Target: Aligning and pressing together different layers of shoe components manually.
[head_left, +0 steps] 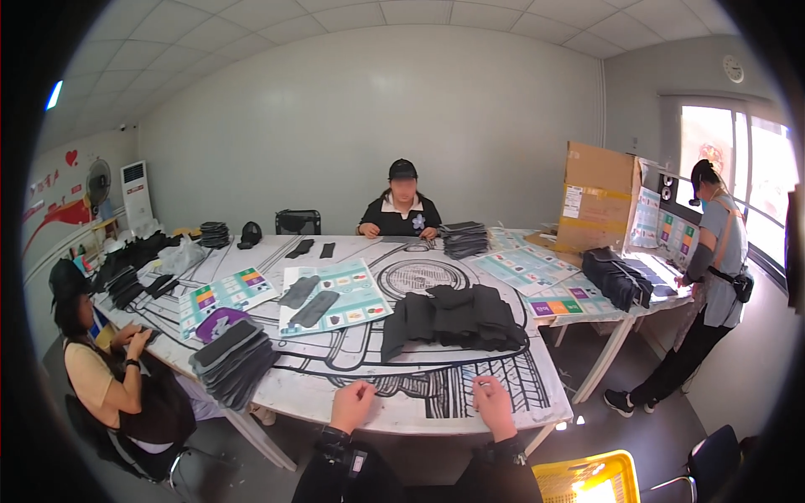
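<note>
My left hand (353,406) hovers at the near edge of the white table (335,417), its fingers curled together. To its right, my right hand (495,407) is closed in a similar pinch above the printed tyre pattern. Anything between the fingers of either hand is too small or hidden to make out. Just beyond them lies a heap of folded black socks (453,318), nearest to my right hand. A stack of dark grey socks (234,362) stands at the table's left corner. Two grey socks (315,308) lie on a colourful printed sheet (360,281).
A yellow crate (587,479) stands at lower right. One person (402,210) sits across the table, another (117,377) at the left; a third (713,251) stands at the right beside a cardboard box (597,197). Black bundles (616,277) and more sock stacks (464,240) lie around.
</note>
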A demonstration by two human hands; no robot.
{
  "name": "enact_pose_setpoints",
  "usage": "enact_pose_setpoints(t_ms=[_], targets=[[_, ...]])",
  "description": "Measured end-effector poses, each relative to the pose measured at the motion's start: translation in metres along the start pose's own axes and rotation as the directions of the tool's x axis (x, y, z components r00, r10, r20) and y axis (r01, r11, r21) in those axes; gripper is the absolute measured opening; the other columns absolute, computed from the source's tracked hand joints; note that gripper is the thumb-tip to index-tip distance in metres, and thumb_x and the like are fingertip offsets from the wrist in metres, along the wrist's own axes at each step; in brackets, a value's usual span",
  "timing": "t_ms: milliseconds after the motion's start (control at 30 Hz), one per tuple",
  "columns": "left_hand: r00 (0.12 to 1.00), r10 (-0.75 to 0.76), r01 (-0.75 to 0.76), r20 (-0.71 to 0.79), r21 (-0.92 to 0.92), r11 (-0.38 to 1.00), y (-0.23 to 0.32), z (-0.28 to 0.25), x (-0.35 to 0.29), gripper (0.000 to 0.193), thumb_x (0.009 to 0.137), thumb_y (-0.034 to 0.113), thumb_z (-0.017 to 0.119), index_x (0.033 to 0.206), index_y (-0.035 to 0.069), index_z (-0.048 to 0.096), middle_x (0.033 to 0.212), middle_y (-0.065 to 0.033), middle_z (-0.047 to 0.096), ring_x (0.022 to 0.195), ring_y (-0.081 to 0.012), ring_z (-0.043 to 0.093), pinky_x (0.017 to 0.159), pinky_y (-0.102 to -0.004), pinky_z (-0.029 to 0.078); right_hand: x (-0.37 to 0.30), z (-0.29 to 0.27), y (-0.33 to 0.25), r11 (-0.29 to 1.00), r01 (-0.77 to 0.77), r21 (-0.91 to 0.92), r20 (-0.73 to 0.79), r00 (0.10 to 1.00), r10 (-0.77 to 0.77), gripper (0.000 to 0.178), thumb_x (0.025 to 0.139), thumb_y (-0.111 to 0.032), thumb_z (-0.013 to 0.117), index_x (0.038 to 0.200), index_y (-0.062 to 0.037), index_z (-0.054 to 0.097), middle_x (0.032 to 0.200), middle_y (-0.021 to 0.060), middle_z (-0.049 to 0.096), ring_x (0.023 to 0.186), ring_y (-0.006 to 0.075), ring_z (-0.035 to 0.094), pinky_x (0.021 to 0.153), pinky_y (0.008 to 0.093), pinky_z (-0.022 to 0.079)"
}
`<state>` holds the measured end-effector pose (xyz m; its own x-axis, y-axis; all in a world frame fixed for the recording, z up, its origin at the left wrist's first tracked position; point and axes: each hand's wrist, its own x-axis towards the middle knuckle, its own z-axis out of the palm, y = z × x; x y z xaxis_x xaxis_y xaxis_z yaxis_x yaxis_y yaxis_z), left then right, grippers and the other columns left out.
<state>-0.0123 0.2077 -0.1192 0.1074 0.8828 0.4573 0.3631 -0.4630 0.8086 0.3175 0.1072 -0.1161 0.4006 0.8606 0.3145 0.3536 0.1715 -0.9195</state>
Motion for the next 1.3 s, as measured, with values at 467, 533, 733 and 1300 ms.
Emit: enact_pose_setpoints(t_ms=[467, 533, 733, 1300], targets=[[0.999, -0.014, 0.013, 0.037, 0.031, 0.999, 0.008, 0.003, 0.007, 0.022, 0.097, 0.026, 0.071, 0.096, 0.004, 0.075, 0.073, -0.0127, 0.070, 0.063, -0.0257, 0.066, 0.062, -0.0372, 0.051, -0.118, -0.030, -0.293, 0.582, 0.132, 0.802, 0.575, 0.091, -0.813, 0.088, 0.100, -0.063, 0.064, 0.136, 0.0168, 0.062, 0.066, 0.0047, 0.058, 0.051, 0.0200, 0.057, 0.048, 0.0304, 0.043], [1.000, -0.004, 0.003, 0.018, 0.046, 0.999, 0.007, -0.004, 0.003, 0.022, 0.097, 0.026, 0.070, 0.097, 0.003, 0.075, 0.073, -0.0129, 0.070, 0.063, -0.0255, 0.066, 0.062, -0.0372, 0.051, -0.108, -0.022, -0.280, 0.365, -0.067, 0.929, 0.363, -0.034, -0.931, 0.089, 0.101, -0.064, 0.062, 0.135, 0.0188, 0.061, 0.066, 0.0052, 0.059, 0.050, 0.0196, 0.056, 0.047, 0.0304, 0.042], [0.998, -0.032, 0.029, 0.046, 0.046, 0.998, 0.009, -0.001, -0.002, 0.023, 0.098, 0.026, 0.070, 0.097, 0.004, 0.074, 0.074, -0.0130, 0.071, 0.064, -0.0259, 0.068, 0.063, -0.0377, 0.051, -0.127, -0.030, -0.274, 0.821, 0.332, 0.465, 0.598, 0.566, -0.567, 0.080, 0.103, -0.051, 0.067, 0.148, 0.0134, 0.053, 0.067, 0.0069, 0.062, 0.050, 0.0199, 0.056, 0.049, 0.0322, 0.042], [0.995, -0.077, 0.077, 0.065, 0.003, 0.997, 0.013, -0.008, 0.001, 0.020, 0.099, 0.022, 0.070, 0.100, 0.002, 0.074, 0.076, -0.0044, 0.069, 0.067, -0.0111, 0.062, 0.064, -0.0292, 0.049, -0.027, 0.010, -0.048, 0.993, 0.066, -0.100, 0.163, 0.985, -0.050, 0.013, 0.100, -0.012, 0.067, 0.102, -0.0031, 0.076, 0.058, 0.0014, 0.058, 0.052, 0.0088, 0.053, 0.051, 0.0290, 0.038]])
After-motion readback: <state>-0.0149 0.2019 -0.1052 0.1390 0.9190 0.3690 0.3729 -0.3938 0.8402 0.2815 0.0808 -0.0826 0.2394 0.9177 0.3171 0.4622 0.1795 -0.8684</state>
